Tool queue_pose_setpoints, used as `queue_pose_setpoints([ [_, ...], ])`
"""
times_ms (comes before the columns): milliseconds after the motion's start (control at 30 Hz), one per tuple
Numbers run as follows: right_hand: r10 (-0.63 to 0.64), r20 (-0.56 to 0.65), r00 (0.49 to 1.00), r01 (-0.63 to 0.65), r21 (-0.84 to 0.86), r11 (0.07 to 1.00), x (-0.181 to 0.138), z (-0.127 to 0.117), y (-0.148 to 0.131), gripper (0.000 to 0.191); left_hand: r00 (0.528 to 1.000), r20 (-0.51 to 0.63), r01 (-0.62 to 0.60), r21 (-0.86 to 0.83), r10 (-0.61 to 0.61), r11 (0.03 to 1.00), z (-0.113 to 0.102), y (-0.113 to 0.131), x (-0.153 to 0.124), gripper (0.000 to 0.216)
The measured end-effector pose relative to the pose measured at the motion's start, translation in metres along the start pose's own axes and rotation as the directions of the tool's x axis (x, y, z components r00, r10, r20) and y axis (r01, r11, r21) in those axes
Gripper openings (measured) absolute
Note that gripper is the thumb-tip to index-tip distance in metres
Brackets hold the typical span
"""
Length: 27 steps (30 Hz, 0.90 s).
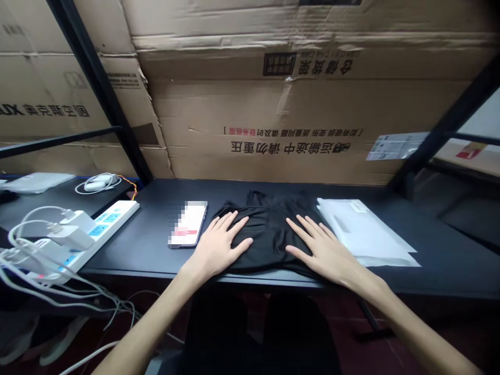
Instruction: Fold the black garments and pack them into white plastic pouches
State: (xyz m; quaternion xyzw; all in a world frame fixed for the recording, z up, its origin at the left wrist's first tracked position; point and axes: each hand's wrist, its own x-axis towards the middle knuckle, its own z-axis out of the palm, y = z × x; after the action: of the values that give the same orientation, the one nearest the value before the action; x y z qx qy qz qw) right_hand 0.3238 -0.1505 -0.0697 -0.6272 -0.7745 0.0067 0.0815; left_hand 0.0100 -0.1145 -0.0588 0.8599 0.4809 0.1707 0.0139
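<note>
My left hand (214,249) and right hand (327,254) lie splayed flat, gripping nothing, atop the wrinkled black cloth (266,242).

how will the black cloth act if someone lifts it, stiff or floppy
The cloth is probably floppy, given its wrinkles and bunched far edge. It lies low and looks thin, so it is likely light.
</note>
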Motion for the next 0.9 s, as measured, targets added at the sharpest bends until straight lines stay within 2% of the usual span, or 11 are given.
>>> queue_pose_setpoints([
  [100,-0.002,0.017,1.0,0.002,0.01,1.0,-0.001,0.0,0.007,0.084,0.999,0.035,0.036,-0.019,-0.035,0.999,-0.004,-0.005,-0.003,0.065],
  [233,0.003,0.029,1.0,-0.004,0.048,0.999,-0.005,-0.003,0.009,0.083,0.996,0.059,0.074,-0.085,-0.069,0.994,-0.014,0.001,0.0,0.064],
  [400,-0.009,-0.031,0.999,0.014,0.148,0.989,0.014,-0.023,-0.008,0.068,0.991,-0.095,0.084,-0.121,-0.096,0.989,-0.021,0.025,0.026,0.049],
  [500,-0.019,-0.053,0.998,0.028,0.167,0.986,0.043,-0.027,-0.027,0.072,0.986,-0.125,0.103,-0.057,-0.109,0.993,-0.008,0.038,0.051,0.05],
  [633,-0.012,0.064,0.998,0.003,0.131,0.991,0.073,-0.012,-0.042,0.078,0.999,0.005,0.039,-0.02,-0.039,0.999,0.018,0.039,0.076,0.056],
  [733,0.034,0.097,0.995,-0.043,0.089,0.995,0.077,0.001,-0.042,0.078,0.992,0.103,0.077,-0.035,-0.073,0.996,0.028,0.031,0.081,0.06],
  [900,0.051,0.063,0.997,-0.056,0.076,0.996,0.068,0.008,-0.038,0.073,0.989,0.105,0.108,-0.028,-0.105,0.994,0.03,0.025,0.077,0.061],
])
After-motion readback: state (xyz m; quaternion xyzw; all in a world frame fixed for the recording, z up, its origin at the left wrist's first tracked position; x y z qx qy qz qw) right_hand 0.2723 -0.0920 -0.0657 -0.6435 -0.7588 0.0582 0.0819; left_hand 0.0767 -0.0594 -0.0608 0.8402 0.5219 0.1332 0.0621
